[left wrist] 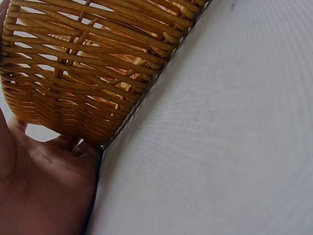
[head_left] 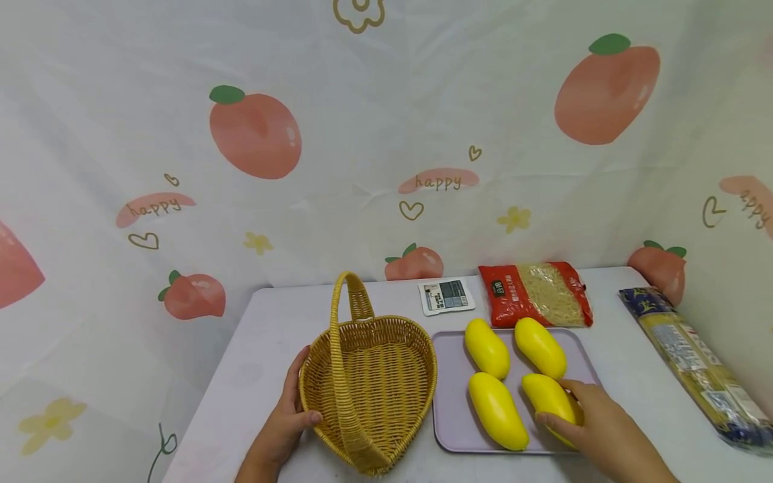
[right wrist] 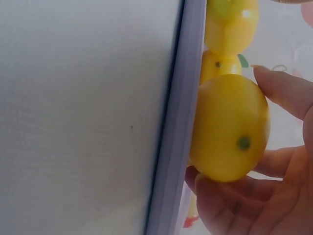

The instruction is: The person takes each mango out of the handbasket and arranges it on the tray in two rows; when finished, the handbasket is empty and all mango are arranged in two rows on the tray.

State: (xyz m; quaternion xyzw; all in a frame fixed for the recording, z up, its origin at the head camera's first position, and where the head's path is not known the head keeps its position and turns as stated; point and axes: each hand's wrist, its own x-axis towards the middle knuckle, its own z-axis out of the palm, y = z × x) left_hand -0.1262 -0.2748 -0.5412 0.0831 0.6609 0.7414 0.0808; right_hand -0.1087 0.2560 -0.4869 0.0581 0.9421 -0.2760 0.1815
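A heart-shaped wicker basket with a tall arched handle stands on the table, with nothing inside. My left hand holds its left side, thumb at the rim and fingers along the outer wall; the left wrist view has the woven side close up. On the lilac tray to the right lie several yellow mangoes. My right hand grips the front right mango, thumb on one side and fingers on the other. In the right wrist view this mango sits between thumb and fingers, close over the tray rim.
Three other mangoes, at front left, back left and back right, share the tray. Behind it are a red-ended food bag and a small white packet. A long noodle-like package lies far right. A printed cloth hangs behind.
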